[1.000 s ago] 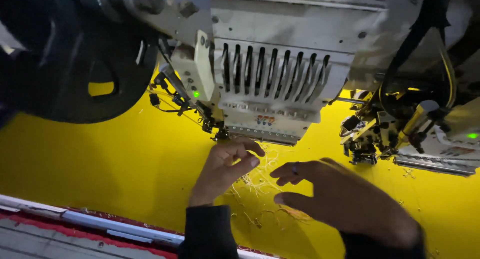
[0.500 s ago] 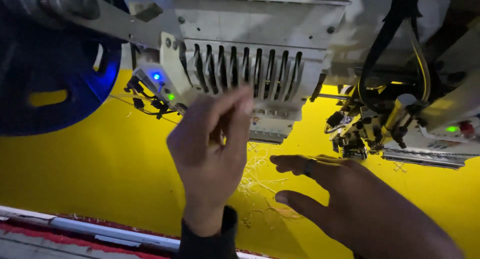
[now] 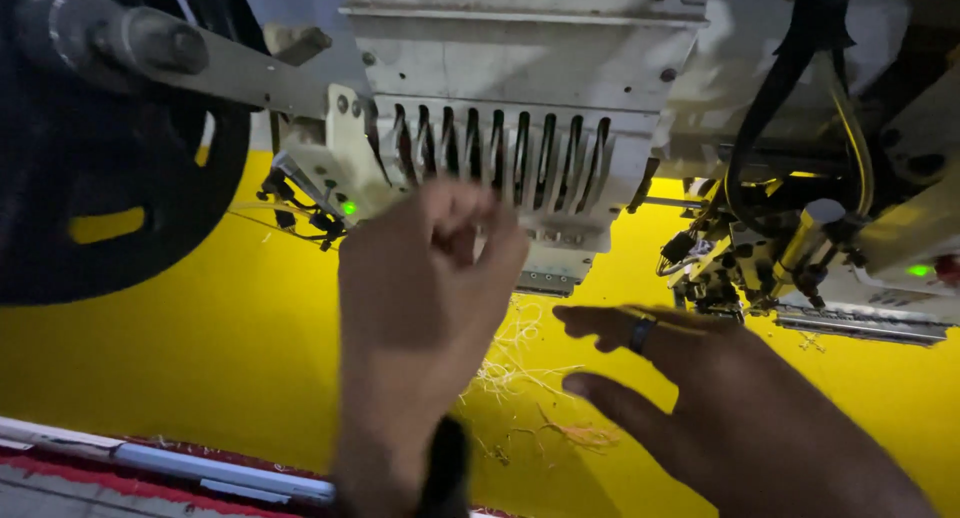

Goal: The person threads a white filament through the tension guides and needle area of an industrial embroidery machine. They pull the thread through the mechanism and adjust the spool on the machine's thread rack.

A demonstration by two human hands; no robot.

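My left hand [image 3: 420,308] is raised in front of the grey embroidery machine head [image 3: 520,88], fingers curled and pinched together just below its row of dark slots [image 3: 500,158]. I cannot see whether anything is pinched between the fingertips. My right hand [image 3: 720,398], with a dark ring on one finger, lies flat with fingers spread on the yellow fabric [image 3: 180,358]. A tangle of loose pale and orange threads [image 3: 520,373] lies on the fabric between the two hands, under the head.
A large black wheel [image 3: 90,178] with a metal arm fills the upper left. A second head with cables and a green light [image 3: 800,258] stands at the right. A white and red frame rail [image 3: 180,463] runs along the near edge of the fabric.
My left hand has lifted off the fabric near the threads and risen up to the machine head's slots, fingers closing. My right hand has stayed on the fabric. The view has moved closer.
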